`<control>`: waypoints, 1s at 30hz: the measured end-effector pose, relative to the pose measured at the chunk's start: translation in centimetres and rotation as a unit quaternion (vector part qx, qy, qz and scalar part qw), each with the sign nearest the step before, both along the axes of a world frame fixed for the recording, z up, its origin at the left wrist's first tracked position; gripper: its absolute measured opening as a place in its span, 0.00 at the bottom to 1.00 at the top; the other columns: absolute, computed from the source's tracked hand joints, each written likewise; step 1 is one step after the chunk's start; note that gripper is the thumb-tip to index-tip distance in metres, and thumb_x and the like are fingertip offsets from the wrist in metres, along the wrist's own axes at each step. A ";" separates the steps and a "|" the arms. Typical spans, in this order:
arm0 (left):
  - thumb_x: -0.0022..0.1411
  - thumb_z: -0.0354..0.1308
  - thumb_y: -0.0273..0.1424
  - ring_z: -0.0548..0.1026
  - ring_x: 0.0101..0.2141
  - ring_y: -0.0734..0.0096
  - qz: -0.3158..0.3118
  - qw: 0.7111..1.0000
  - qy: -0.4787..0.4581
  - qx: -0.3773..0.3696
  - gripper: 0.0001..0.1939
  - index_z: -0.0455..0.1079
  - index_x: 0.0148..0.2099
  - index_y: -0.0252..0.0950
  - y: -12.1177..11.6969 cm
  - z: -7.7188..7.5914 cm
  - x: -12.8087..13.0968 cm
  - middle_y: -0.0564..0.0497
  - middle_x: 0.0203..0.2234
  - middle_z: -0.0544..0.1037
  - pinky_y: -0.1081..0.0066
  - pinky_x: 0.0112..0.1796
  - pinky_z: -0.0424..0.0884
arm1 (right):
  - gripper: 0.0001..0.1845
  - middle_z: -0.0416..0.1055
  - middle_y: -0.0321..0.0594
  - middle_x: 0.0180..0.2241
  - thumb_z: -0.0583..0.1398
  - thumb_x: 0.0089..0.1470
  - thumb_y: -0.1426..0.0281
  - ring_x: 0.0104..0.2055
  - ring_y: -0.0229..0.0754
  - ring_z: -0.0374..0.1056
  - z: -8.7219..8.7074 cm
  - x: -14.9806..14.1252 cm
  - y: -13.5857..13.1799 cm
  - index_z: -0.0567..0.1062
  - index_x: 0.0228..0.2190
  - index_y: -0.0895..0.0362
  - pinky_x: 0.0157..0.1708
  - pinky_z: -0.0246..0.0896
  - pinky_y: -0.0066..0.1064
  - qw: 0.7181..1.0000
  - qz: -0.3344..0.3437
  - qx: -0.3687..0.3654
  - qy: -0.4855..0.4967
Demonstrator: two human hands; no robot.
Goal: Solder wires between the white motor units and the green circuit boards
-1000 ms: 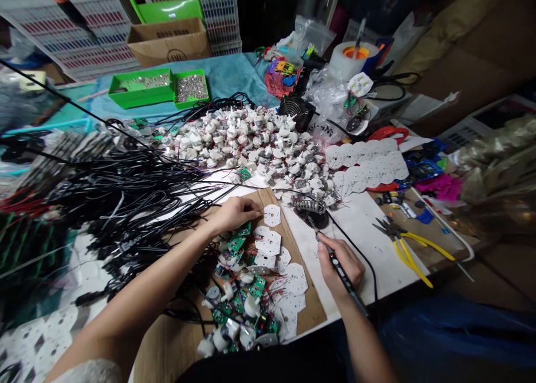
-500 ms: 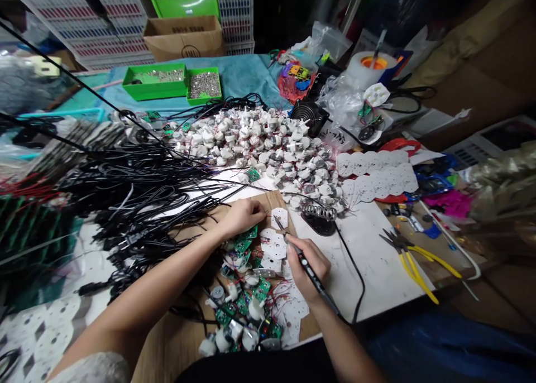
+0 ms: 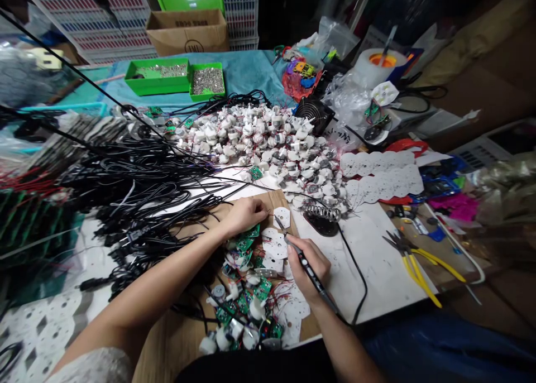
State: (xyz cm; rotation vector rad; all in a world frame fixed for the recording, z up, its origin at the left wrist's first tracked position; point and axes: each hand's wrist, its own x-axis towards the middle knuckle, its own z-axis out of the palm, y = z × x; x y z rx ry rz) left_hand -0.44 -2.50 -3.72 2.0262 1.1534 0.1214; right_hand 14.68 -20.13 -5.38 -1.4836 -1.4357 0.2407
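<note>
My right hand [image 3: 309,263] grips a soldering iron [image 3: 309,271] like a pen, its tip pointing up and left at a small white circuit board [image 3: 282,216]. Just left of that board, my left hand [image 3: 248,215] is closed in a pinch; what its fingertips hold is too small to make out. Another white board [image 3: 274,243] lies below the tip, with thin wires across it. Green circuit boards [image 3: 247,240] and white motor units [image 3: 250,338] sit in a cluster under and below my left hand, on a brown cardboard sheet [image 3: 272,197].
A wire-coil iron stand [image 3: 321,212] is right of the boards. Beyond lies a heap of white motor units [image 3: 251,132]. Black cables [image 3: 138,176] pile up at left. Yellow-handled pliers [image 3: 412,260] lie at right. Green trays [image 3: 157,77] of metal parts stand at the back.
The view has shifted slightly, so most of the scene sits a little further right. Both hands keep nearly the same pose, with the iron tip still near the small white board.
</note>
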 end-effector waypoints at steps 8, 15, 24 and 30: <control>0.60 0.56 0.33 0.68 0.25 0.72 -0.005 1.000 0.013 0.007 0.10 0.76 0.31 0.34 0.0 0.0 0.1 0.53 0.22 0.75 0.72 0.30 0.59 | 0.11 0.79 0.44 0.35 0.59 0.62 0.77 0.37 0.43 0.76 -0.5 0.0 0.0 0.79 0.45 0.57 0.39 0.75 0.34 0.999 0.010 0.003 -0.031; 0.58 0.57 0.28 0.66 0.24 0.74 -0.002 1.000 0.015 0.009 0.08 0.76 0.30 0.34 -0.1 0.4 0.2 0.55 0.21 0.73 0.72 0.29 0.57 | 0.12 0.80 0.43 0.36 0.59 0.63 0.76 0.37 0.42 0.77 -0.1 0.3 -0.1 0.79 0.46 0.56 0.38 0.75 0.32 1.000 -0.016 0.012 0.021; 0.60 0.60 0.31 0.70 0.27 0.73 -0.001 0.996 -0.073 0.045 0.06 0.77 0.32 0.35 -0.2 -0.1 -0.4 0.53 0.26 0.75 0.74 0.30 0.62 | 0.11 0.80 0.43 0.37 0.59 0.64 0.74 0.38 0.43 0.77 0.1 0.2 -0.2 0.80 0.45 0.55 0.39 0.75 0.34 0.998 -0.041 0.001 0.051; 0.64 0.61 0.33 0.77 0.36 0.70 -0.079 0.973 -0.215 0.039 0.08 0.78 0.36 0.37 -0.1 -0.1 -0.7 0.49 0.34 0.81 0.72 0.40 0.70 | 0.11 0.80 0.42 0.38 0.59 0.64 0.73 0.38 0.43 0.77 0.0 0.4 -0.3 0.79 0.45 0.55 0.39 0.74 0.33 0.997 -0.057 -0.004 0.059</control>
